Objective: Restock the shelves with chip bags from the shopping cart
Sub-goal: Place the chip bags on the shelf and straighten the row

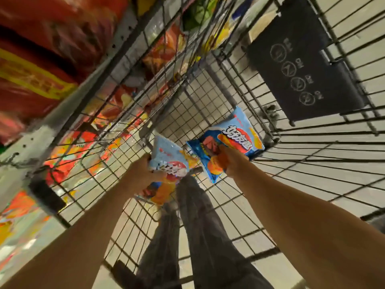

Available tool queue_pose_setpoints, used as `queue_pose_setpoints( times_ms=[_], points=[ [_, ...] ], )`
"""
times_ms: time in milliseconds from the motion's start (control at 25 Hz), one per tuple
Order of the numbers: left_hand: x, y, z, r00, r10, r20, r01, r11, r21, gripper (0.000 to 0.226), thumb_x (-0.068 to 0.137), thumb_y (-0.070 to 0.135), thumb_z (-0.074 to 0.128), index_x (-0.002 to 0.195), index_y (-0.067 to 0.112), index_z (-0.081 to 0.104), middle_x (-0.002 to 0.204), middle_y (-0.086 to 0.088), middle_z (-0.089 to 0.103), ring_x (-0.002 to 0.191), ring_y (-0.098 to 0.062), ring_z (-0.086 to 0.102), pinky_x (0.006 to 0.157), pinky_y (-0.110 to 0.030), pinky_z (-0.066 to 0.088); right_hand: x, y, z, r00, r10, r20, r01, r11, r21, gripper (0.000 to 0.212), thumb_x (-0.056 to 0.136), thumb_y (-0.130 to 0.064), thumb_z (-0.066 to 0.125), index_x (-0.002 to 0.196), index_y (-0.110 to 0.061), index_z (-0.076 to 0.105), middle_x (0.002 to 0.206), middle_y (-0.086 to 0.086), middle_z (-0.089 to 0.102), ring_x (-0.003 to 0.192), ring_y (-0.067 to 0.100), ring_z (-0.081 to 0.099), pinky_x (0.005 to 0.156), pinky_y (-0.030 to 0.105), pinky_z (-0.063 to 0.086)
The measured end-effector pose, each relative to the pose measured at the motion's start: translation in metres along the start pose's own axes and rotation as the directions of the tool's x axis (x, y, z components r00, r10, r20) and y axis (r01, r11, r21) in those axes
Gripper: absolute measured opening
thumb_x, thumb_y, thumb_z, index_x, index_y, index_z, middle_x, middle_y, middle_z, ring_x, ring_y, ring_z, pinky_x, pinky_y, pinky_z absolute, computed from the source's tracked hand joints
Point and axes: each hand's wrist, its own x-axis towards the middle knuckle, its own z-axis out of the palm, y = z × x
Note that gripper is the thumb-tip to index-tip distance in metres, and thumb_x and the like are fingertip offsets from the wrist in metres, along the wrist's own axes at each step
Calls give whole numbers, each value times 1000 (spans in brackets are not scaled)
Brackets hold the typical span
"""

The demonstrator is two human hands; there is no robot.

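Head view: both arms reach down into the wire shopping cart. The left hand grips one blue chip bag near the centre, and the right hand clutches a second blue chip bag just at its two o'clock. Shelves of red bags run along nine to eleven o'clock.

Single head-worn wide-angle view, tilted, steeply down and close into the wire shopping cart.
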Motion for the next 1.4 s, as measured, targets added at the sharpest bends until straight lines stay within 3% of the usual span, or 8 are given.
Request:
queue_pose_setpoints(
  times_ms=[200, 360, 440, 520, 640, 760, 1040, 1400],
  points=[
    [-29, 2, -12, 973, 102, -208, -159, 946, -284, 62, 73, 38, 89, 127, 24, 61, 116, 4, 74, 108, -19, 70, 91, -36, 55, -2, 0, 2, 992, -53, 111, 69, 987, -142, 29, 109, -22, 34, 102, -14, 61, 69, 7, 70, 76, 16, 67, 78, 28, 54],
    [-76, 18, -16, 883, 122, -454, -337, 837, -431, 49, 78, 32, 84, 118, 36, 57, 96, 36, 70, 88, 19, 64, 74, -7, 49, -23, 9, 9, 967, -131, 220, 213, 886, -411, 45, 106, -26, 47, 146, -8, 46, 150, 14, 50, 110, 22, 61, 85, 28, 51],
    [-109, 20, -13, 829, 133, -544, -424, 784, -454, 54, 79, 32, 83, 126, 27, 57, 105, 28, 72, 94, 11, 66, 81, -13, 51, -50, 19, 13, 927, -197, 320, 339, 803, -489, 50, 104, -28, 52, 149, -9, 44, 155, 14, 45, 121, 21, 58, 100, 33, 48],
    [-150, 18, -9, 767, 134, -628, -510, 722, -467, 61, 80, 29, 83, 135, 20, 57, 119, 6, 72, 101, -13, 69, 86, -32, 54, -101, 34, 10, 863, -289, 414, 487, 695, -529, 45, 99, -28, 60, 137, -5, 58, 140, 22, 58, 89, 19, 65, 78, 29, 54],
    [-239, -4, 0, 655, 146, -741, -654, 600, -460, 56, 79, 34, 82, 130, 23, 63, 112, 0, 76, 81, -19, 73, 67, -33, 55, -188, 75, -17, 628, -602, 493, 778, 478, -408, 49, 82, -30, 77, 125, -10, 63, 105, 10, 72, 74, 14, 69, 66, 29, 58],
    [-350, -46, 13, 503, 160, -850, -776, 517, -362, 44, 80, 36, 80, 122, 31, 66, 84, 22, 76, 59, 7, 65, 51, -10, 49, -276, 142, -55, 221, -771, 597, 975, 175, -135, 79, 61, -26, 89, 133, -19, 56, 116, 2, 72, 99, 18, 72, 84, 36, 59],
    [-613, -194, 36, 217, -103, -971, -839, 489, -239, 60, 69, 47, 88, 121, 29, 65, 105, 17, 77, 87, 0, 72, 75, -27, 56, -428, 331, -112, -105, -271, 957, 993, -72, 88, 67, 60, 4, 89, 117, -14, 60, 95, -6, 77, 79, 4, 72, 73, 29, 58],
    [-785, -334, 90, 14, -422, -906, -873, 437, -217, 49, 74, 37, 87, 117, 24, 69, 109, 6, 78, 98, -14, 75, 77, -32, 61, -528, 541, -134, -114, 342, 933, 993, 69, 96, 55, 76, -24, 81, 127, -14, 62, 118, 5, 75, 108, 23, 71, 96, 44, 57]
  ],
)
